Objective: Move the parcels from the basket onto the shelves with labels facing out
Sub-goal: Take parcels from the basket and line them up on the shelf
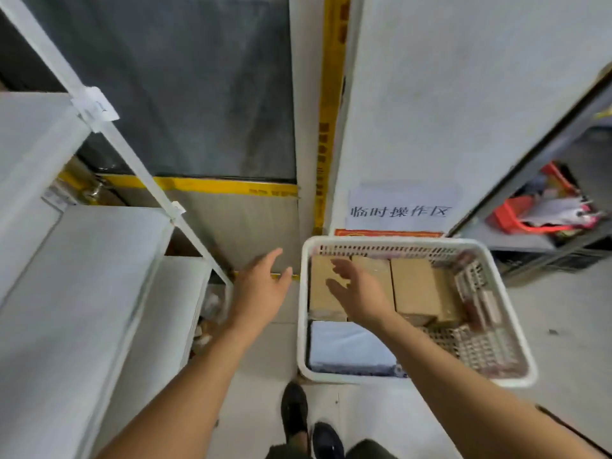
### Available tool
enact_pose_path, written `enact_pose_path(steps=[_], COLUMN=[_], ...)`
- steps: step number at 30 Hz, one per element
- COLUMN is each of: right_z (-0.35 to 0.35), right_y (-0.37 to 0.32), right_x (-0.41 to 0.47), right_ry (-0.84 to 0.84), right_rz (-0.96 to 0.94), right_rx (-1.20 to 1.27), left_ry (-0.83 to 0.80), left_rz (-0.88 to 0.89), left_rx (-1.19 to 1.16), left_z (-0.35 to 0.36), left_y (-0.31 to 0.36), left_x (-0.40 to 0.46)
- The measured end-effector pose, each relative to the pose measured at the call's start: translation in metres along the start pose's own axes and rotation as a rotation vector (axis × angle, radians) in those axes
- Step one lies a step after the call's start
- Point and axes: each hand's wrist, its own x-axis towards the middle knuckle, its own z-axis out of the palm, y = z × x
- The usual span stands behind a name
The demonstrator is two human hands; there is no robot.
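— Reaching, I'd say: the right hand [359, 289] hangs spread and empty over the cardboard parcels [412, 286] in the white basket [306, 326]; the left hand [260, 286], fingers loose, holds nothing just beside its rim.

— So it's the pick-up step?

— Likely. Next it calls for gripping one box, then turning its label outward on the white shelves [82, 260] at left.

Wall sign [401, 208], apparently "临时操作区"
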Motion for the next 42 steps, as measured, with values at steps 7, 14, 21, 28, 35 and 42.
enact_pose_path(steps=[7, 14, 21, 28, 35, 42], right_z=[-0.021, -0.06, -0.087, -0.089, -0.087, -0.09], right_y=[0.098, 0.197, 0.3, 0.377, 0.414, 0.424], right_x=[0.014, 0.017, 0.064, 0.111, 0.132, 0.127], right_ry=[0.129, 0.208, 0.185, 0.074, -0.026, -0.034], right_rz=[0.306, 0.488, 0.536, 0.553, 0.592, 0.626], right_rx=[0.024, 0.065, 0.076, 0.107, 0.263, 0.517], left_ry=[-0.377, -0.59, -0.712, -0.699, -0.581, -0.592], left_rz=[0.052, 0.046, 0.045, 0.078, 0.11, -0.141], left_rx=[-0.012, -0.066, 0.008, 0.266, 0.288, -0.09], left_z=[0.128, 0.24, 0.358, 0.452, 0.482, 0.477], left_y=[0.009, 0.051, 0.083, 0.086, 0.088, 0.104], left_x=[0.051, 0.058, 0.074, 0.091, 0.076, 0.071])
